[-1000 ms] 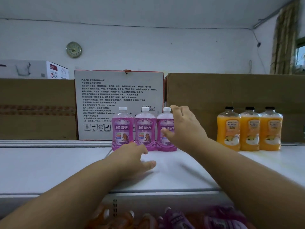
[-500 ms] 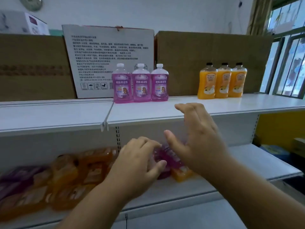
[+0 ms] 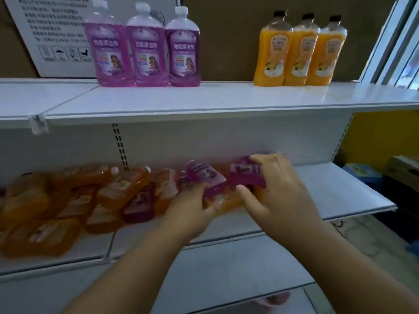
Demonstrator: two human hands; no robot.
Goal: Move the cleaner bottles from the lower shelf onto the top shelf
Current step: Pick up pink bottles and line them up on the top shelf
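On the lower shelf [image 3: 353, 196] lies a heap of orange bottles [image 3: 122, 189] and purple cleaner bottles. My left hand [image 3: 190, 211] grips one purple bottle [image 3: 206, 177] lying on the heap. My right hand [image 3: 278, 196] grips a second purple bottle [image 3: 244, 175] beside it, thumb underneath and fingers over the top. Another purple bottle [image 3: 140, 205] lies in the heap to the left. Three purple cleaner bottles [image 3: 145, 48] stand upright in a row on the top shelf [image 3: 226, 96], with three orange bottles [image 3: 299, 51] upright to their right.
A white printed carton [image 3: 56, 37] and brown cartons [image 3: 226, 41] stand behind the top-shelf bottles. A window frame [image 3: 399, 41] is at the far right. A yellow wall and boxes [image 3: 367, 175] lie to the right of the shelving. A lower shelf level [image 3: 226, 268] shows below.
The view dropped from the top shelf to the lower shelf. Both hands came down from the top shelf and took hold of two purple bottles in the heap.
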